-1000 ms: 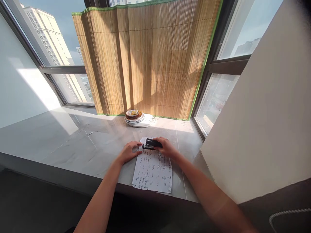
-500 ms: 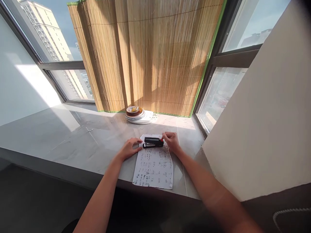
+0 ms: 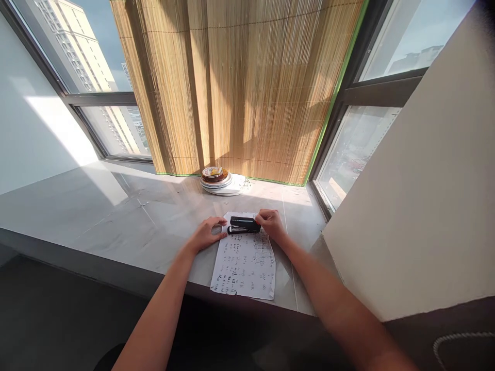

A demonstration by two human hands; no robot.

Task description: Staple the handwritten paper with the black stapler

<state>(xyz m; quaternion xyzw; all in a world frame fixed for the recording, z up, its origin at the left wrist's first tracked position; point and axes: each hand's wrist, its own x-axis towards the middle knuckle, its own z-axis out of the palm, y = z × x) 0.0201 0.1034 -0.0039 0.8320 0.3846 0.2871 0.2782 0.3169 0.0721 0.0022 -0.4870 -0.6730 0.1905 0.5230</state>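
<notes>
Black stapler point(image 3: 243, 223) lies lengthwise left-right on paper point(image 3: 243, 263); right hand point(image 3: 270, 223) nearer, pinching its right end; left hand point(image 3: 207, 235) spread loose at paper's left edge.

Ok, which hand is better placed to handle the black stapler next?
Probably the right hand: it appears to touch the right end of the black stapler, while the left hand rests at the left edge of the handwritten sheet.

A black stapler point(image 3: 245, 223) lies across the far part of a handwritten white paper sheet point(image 3: 243, 268) on a grey marbled sill point(image 3: 116, 226), between left hand point(image 3: 208, 233) and right hand point(image 3: 271, 225); stacked round plates point(image 3: 215, 182) sit behind, before a tan slatted blind point(image 3: 247, 93).
</notes>
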